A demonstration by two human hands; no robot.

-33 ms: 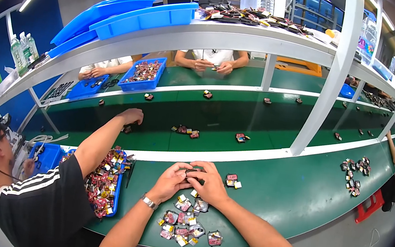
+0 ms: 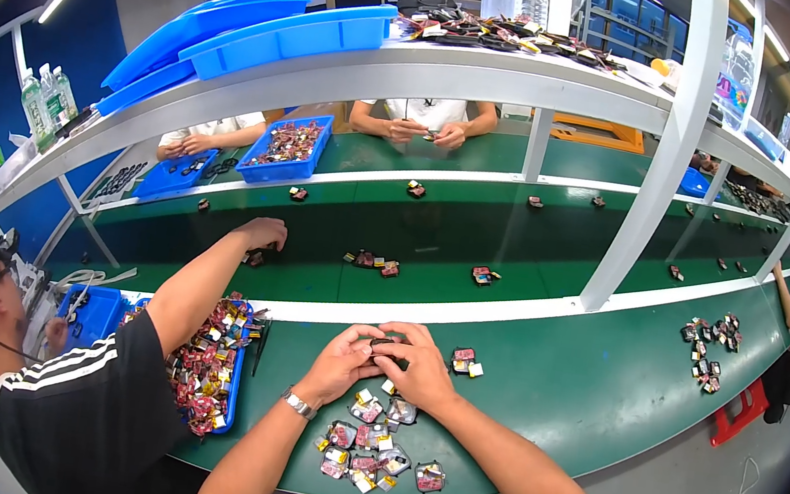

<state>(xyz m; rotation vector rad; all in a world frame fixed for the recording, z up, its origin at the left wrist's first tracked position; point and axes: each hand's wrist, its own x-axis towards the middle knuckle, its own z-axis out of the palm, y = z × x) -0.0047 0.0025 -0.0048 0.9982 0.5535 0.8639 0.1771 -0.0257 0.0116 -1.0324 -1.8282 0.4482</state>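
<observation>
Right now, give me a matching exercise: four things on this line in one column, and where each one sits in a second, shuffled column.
Things:
1. small dark part
2. loose pile of small packets
3. stacked blue bins
4. blue tray of packets

Places:
A. on the top shelf, upper left
B. between the fingers of the left hand and right hand
C. under the neighbour's outstretched arm, to the left
D. on the green table just below both hands

Pairs: 1-B, 2-D, 3-A, 4-C
</observation>
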